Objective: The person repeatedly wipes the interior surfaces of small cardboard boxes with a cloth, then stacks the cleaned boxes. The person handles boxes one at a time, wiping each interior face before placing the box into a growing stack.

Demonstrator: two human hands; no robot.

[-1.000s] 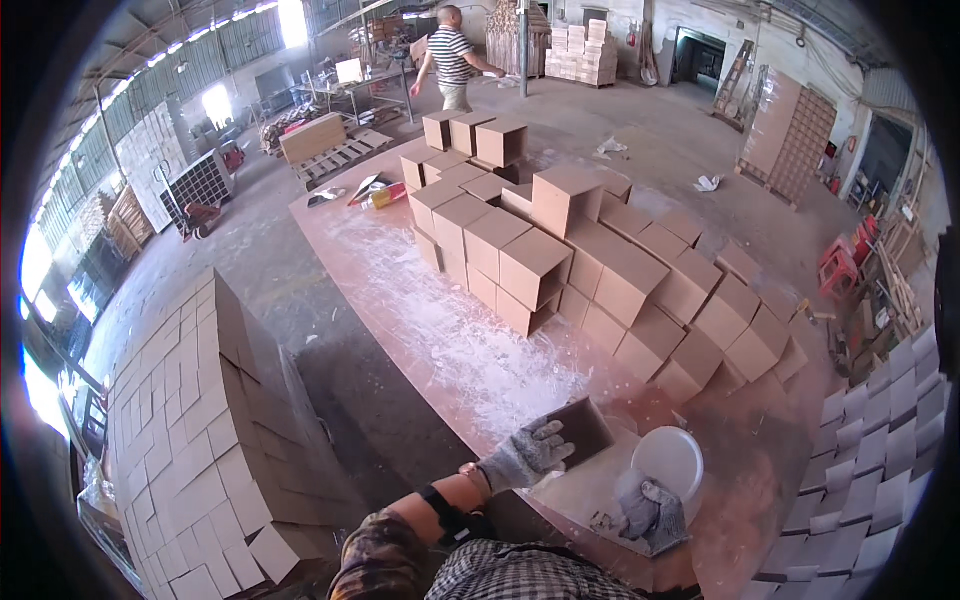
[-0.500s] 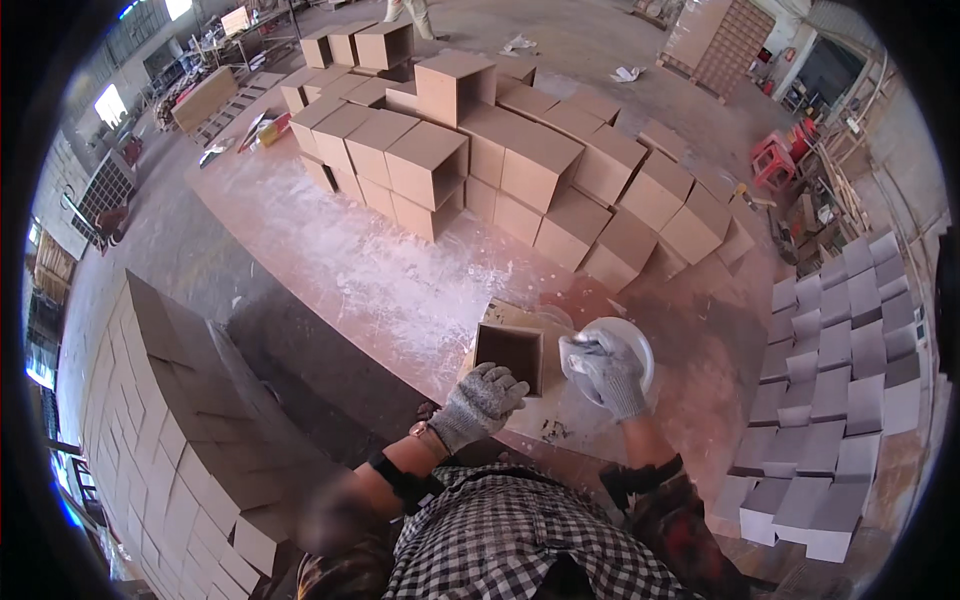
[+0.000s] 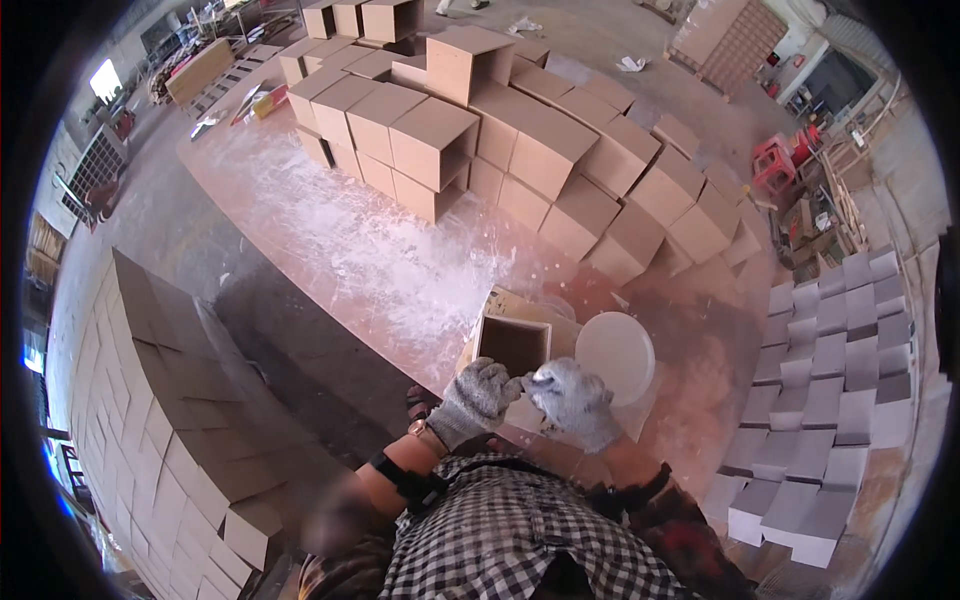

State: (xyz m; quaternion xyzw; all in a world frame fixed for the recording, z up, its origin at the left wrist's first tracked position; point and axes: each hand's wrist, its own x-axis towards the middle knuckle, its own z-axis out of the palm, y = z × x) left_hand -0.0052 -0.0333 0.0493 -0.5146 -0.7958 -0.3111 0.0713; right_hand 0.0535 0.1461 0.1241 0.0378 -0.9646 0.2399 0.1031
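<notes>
A brown open-topped box (image 3: pixel 497 345) stands in front of me on a board (image 3: pixel 478 352), dark inside. My left hand (image 3: pixel 478 402), in a grey knitted glove, is closed at the box's near edge, its fingers curled over the rim. My right hand (image 3: pixel 575 402), gloved alike and whitened, is closed with fingers pinched together near the box's near right corner. The two hands almost touch. What lies between the right fingertips is hidden. Just beyond the right hand sits a round white tub (image 3: pixel 615 358), pale inside.
Brown boxes (image 3: pixel 430 145) are stacked across the far side of the pink, white-smeared table (image 3: pixel 350 250). A tall stack of brown boxes (image 3: pixel 150 400) rises on my left. Rows of grey-topped boxes (image 3: pixel 830 390) stand at right. Red stools (image 3: pixel 772 165) are farther back.
My right hand has moved left and nearer, from over the white tub to the box's near corner. The tub now shows whole. My left hand has stayed at the box's near edge.
</notes>
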